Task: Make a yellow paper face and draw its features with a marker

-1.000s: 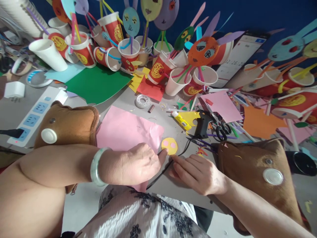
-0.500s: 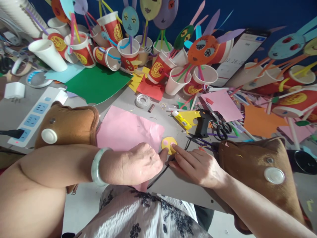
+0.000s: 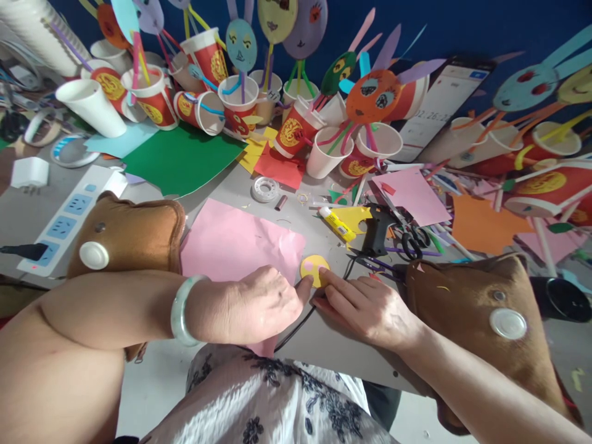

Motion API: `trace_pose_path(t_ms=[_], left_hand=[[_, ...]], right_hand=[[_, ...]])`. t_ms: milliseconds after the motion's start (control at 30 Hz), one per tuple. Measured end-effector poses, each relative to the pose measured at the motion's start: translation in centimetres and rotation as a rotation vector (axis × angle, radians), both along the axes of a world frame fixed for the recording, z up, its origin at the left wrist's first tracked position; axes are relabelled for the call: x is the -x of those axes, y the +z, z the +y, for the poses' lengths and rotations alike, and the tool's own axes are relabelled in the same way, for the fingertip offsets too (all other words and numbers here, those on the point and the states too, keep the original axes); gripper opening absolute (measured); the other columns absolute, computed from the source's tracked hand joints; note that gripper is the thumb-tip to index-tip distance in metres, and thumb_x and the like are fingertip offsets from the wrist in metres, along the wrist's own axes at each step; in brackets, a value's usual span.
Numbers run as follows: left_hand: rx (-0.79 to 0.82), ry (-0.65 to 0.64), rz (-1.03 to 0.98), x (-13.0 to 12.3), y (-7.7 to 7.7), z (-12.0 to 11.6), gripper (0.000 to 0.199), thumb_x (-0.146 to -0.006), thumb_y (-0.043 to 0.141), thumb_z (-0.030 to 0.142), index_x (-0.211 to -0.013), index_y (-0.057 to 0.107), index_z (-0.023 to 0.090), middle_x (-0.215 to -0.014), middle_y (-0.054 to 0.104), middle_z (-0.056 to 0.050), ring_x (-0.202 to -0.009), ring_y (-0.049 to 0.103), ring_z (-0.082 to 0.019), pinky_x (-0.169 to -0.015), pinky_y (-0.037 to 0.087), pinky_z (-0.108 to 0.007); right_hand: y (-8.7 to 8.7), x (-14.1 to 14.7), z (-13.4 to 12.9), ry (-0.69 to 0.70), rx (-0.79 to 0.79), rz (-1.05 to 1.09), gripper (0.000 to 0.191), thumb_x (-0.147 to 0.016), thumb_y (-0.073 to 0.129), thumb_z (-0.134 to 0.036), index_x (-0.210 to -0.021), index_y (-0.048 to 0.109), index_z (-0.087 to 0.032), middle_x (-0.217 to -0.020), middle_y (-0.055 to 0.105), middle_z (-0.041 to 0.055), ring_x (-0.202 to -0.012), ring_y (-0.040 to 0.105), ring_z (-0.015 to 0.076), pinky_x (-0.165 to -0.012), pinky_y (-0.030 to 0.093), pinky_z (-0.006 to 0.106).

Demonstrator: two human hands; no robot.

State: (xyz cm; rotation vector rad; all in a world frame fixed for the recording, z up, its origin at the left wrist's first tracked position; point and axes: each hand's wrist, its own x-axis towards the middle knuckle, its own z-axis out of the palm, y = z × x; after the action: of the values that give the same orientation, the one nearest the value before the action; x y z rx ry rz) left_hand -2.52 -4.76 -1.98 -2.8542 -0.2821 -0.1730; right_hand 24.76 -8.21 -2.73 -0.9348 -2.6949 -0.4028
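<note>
Left hand [image 3: 252, 305]: over the near edge of the pink sheet, mostly curled, a fingertip [image 3: 305, 285] at the disc's near-left rim; whether it grips anything, I cannot tell.
Right hand [image 3: 372, 305]: right of the pink sheet, index fingertip [image 3: 325, 276] on the disc's right part, other fingers bent; whether any of them pinches the paper is hidden.
Worktop [image 3: 324, 351]: under the pink sheet, grey, showing in front of the right hand.
Right cushion [image 3: 467, 308]: brown, well right of the pink sheet.
Left cushion [image 3: 134, 231]: brown, at the pink sheet's left edge.
Green sheet [image 3: 185, 157]: beyond the pink sheet, towards the left.
Pink sheet [image 3: 240, 237]: the landmark, flat but creased near its right end.
Glue gun [image 3: 378, 229]: black, right of the pink sheet.
Glue stick [image 3: 337, 224]: yellow, between the pink sheet and the glue gun.
Yellow disc [image 3: 313, 279]: flat, just beside the pink sheet's right edge, ahead of and between the hands; both touch it, so neither is clearly nearer. It looks round, without an evident long axis.
Pink oval [image 3: 308, 267]: on the disc's left half.
</note>
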Motion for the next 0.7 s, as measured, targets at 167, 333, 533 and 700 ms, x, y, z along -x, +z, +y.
trace_pose_path(t_ms=[167,333,533,700], left_hand=[[0.016,0.025,-0.008,-0.1,-0.5,-0.2,0.057,-0.095,0.044,0.018,-0.149,0.049,0.000,-0.074,0.051,-0.002,-0.075,0.052,-0.019,-0.068,0.034,-0.037],[0.072,0.034,-0.002,-0.3,-1.3,-0.4,0.061,-0.093,0.048,0.023,-0.150,0.047,0.000,-0.075,0.055,-0.003,-0.076,0.055,-0.021,-0.070,0.035,-0.038],[0.064,0.030,0.007,-0.2,-0.8,-0.3,0.057,-0.093,0.049,0.019,-0.148,0.050,0.004,-0.076,0.057,-0.004,-0.078,0.056,-0.020,-0.070,0.037,-0.037],[0.055,0.034,-0.007,-0.4,-0.7,-0.3,0.057,-0.096,0.049,0.020,-0.149,0.047,0.000,-0.077,0.056,-0.004,-0.078,0.055,-0.019,-0.070,0.036,-0.038]], right_hand=[[0.1,0.0,0.0,-0.005,0.020,0.033,0.021,-0.096,0.071,-0.027,-0.077,0.066,-0.019,-0.110,0.082,0.0116,-0.056,0.059,0.0123,-0.055,0.044,0.032],[0.1,-0.1,0.0,-0.001,0.010,0.026,0.023,-0.096,0.071,-0.028,-0.076,0.066,-0.019,-0.107,0.082,0.0119,-0.056,0.060,0.0126,-0.054,0.044,0.033],[0.1,0.0,-0.1,-0.013,0.047,0.065,0.016,-0.095,0.072,-0.025,-0.081,0.067,-0.019,-0.107,0.081,0.0105,-0.060,0.061,0.0126,-0.056,0.044,0.032],[0.2,-0.1,0.4,-0.057,0.078,0.202,0.012,-0.092,0.076,-0.024,-0.085,0.066,-0.020,-0.082,0.078,0.0028,-0.064,0.066,0.0144,-0.061,0.046,0.031]])
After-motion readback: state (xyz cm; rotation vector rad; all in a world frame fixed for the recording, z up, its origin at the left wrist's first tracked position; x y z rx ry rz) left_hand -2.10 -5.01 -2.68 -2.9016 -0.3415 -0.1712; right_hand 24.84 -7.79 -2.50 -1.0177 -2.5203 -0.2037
